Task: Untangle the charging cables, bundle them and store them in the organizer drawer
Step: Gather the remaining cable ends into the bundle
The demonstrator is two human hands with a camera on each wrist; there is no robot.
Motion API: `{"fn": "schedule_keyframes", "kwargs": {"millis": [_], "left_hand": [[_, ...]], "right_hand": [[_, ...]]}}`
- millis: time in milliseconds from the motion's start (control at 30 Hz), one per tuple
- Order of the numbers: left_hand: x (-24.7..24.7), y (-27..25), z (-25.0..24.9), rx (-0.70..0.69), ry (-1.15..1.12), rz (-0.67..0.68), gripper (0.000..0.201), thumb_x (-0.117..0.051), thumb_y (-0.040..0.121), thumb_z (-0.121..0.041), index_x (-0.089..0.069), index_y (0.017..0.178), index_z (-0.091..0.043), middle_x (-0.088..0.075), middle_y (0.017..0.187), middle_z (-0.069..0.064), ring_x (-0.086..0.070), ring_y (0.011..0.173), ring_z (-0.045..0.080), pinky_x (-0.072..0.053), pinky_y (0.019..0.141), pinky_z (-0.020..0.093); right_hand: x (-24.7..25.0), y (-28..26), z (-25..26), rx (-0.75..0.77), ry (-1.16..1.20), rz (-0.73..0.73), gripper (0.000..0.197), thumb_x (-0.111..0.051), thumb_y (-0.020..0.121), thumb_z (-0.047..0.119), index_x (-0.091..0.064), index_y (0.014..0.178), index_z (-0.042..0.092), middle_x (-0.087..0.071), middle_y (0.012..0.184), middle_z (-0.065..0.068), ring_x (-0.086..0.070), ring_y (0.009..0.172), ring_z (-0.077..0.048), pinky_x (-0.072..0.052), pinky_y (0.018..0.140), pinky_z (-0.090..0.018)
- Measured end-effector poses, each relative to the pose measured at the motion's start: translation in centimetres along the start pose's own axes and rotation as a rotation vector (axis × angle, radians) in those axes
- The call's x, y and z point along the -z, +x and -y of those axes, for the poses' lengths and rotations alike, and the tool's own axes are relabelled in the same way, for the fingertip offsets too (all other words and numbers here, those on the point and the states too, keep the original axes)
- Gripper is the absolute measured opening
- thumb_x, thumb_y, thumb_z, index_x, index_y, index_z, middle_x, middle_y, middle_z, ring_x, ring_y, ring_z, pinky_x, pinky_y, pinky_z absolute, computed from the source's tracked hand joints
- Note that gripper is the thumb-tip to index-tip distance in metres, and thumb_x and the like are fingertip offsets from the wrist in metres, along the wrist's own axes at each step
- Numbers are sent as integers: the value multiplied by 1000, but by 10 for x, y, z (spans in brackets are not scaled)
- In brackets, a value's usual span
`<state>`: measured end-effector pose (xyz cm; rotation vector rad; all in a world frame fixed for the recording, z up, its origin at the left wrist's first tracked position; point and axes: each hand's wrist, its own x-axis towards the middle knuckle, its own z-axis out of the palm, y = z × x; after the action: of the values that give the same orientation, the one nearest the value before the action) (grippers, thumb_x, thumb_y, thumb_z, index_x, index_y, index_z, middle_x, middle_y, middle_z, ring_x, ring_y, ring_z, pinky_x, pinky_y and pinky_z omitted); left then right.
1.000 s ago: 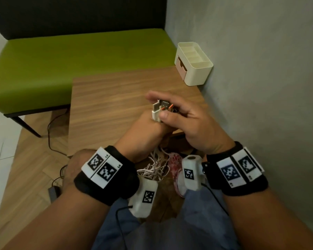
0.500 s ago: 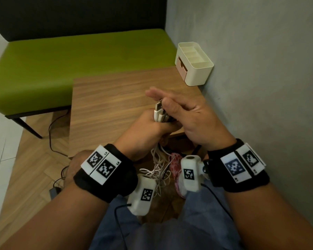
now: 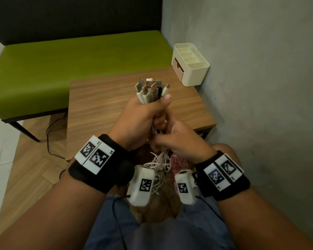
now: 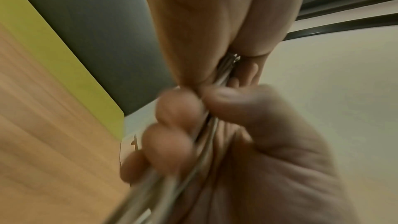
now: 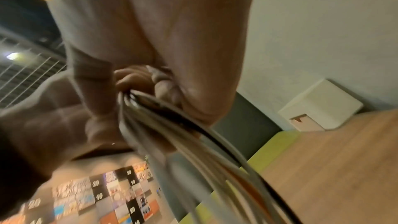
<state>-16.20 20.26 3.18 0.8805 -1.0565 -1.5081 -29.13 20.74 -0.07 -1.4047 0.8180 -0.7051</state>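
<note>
My left hand [image 3: 148, 109] grips a bunch of charging cables [image 3: 150, 91] just below their plugs, which stick up in a fan of white, black and orange-tipped ends above the wooden table [image 3: 101, 105]. Directly beneath it, my right hand [image 3: 161, 139] is curled round the same cables [image 4: 206, 142], thumb against fingers. The loose white lengths [image 3: 159, 165] hang in a tangle between my wrists toward my lap. The cream organizer [image 3: 191, 64] stands at the table's far right corner by the wall, its pink drawer [image 3: 178, 66] facing left; it looks closed.
A green bench [image 3: 71, 65] runs behind the table. A grey wall [image 3: 260, 87] borders the right side. A black cord [image 3: 53, 138] trails on the wooden floor at the left. Something pink-patterned [image 3: 177, 161] lies under the hanging cables.
My right hand has left the plug ends and dropped below my left hand, closing on the cables there. The left hand has risen, and the plugs now stand uncovered.
</note>
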Motion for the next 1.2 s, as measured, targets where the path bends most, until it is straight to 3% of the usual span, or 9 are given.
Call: {"fn": "schedule_keyframes", "kwargs": {"millis": [200, 267, 300, 433, 600, 800, 967, 1100, 1200], "left_hand": [[2, -3, -7, 8, -79, -57, 19, -50, 98, -9, -47, 81, -16, -29, 57, -1, -30, 45, 9, -30, 43, 22], [8, -3, -20, -21, -81, -60, 19, -48, 100, -10, -47, 82, -17, -32, 58, -1, -30, 45, 8, -28, 45, 22], [12, -3, -26, -28, -77, -78, 19, -48, 100, -11, -47, 82, -18, -34, 58, -1, -30, 44, 7, -27, 44, 21], [43, -3, -40, -20, -92, -202, 18, -50, 100, -17, -47, 82, -19, -43, 65, -2, -25, 41, 4, -24, 39, 17], [54, -3, -18, 118, 39, -202, 19, -49, 100, -10, -48, 83, -19, -40, 68, 3, -23, 41, 3, -20, 39, 15], [36, -16, 17, 274, 68, -67, 18, -48, 100, -20, -47, 83, -15, -45, 66, -1, -24, 42, 3, -19, 41, 17], [22, -21, 19, 270, -9, 39, 26, -50, 88, -40, -50, 85, -14, -30, 56, -4, -21, 42, 5, -15, 40, 20], [14, -23, 14, 283, -6, 114, 21, -54, 87, -34, -61, 81, -16, -33, 61, 0, -25, 42, 4, -19, 39, 18], [7, -26, 8, 298, 15, 174, 2, -56, 90, -12, -57, 90, -11, -51, 60, -2, -42, 40, 1, -32, 36, 13]], "right_hand": [[0, 3, 17, -125, -482, -52, 24, -68, 85, 25, -55, 99, 39, -66, 79, 8, -63, 70, -6, -48, 65, -30], [3, 3, 14, -178, -564, -43, 7, -65, 88, 33, -61, 83, 33, -64, 68, 6, -61, 60, -8, -46, 58, -29], [6, 1, 9, -192, -576, -46, 15, -65, 89, 34, -61, 75, 31, -61, 61, 6, -57, 53, -7, -44, 54, -27], [21, -9, -4, -195, -318, -48, 10, -72, 87, 32, -68, 79, 29, -51, 54, 5, -46, 47, -7, -37, 45, -20], [32, -4, -1, -51, 8, -164, 14, -72, 75, 34, -75, 83, 22, -45, 62, -1, -36, 50, -8, -29, 48, -24], [28, 2, 6, -3, -195, -252, 19, -72, 80, 40, -73, 85, 22, -47, 56, 5, -37, 51, -12, -30, 52, -32], [23, 1, 13, 7, -195, -255, 14, -72, 83, 31, -72, 87, 18, -53, 52, 11, -41, 48, -3, -33, 50, -22], [26, 5, 21, 34, -26, -280, 33, -78, 66, 32, -64, 92, 16, -52, 60, 0, -37, 50, -13, -28, 49, -30], [26, 8, 26, 53, 24, -252, 36, -80, 65, 23, -56, 90, 15, -56, 64, -9, -45, 58, -23, -33, 53, -31]]}}
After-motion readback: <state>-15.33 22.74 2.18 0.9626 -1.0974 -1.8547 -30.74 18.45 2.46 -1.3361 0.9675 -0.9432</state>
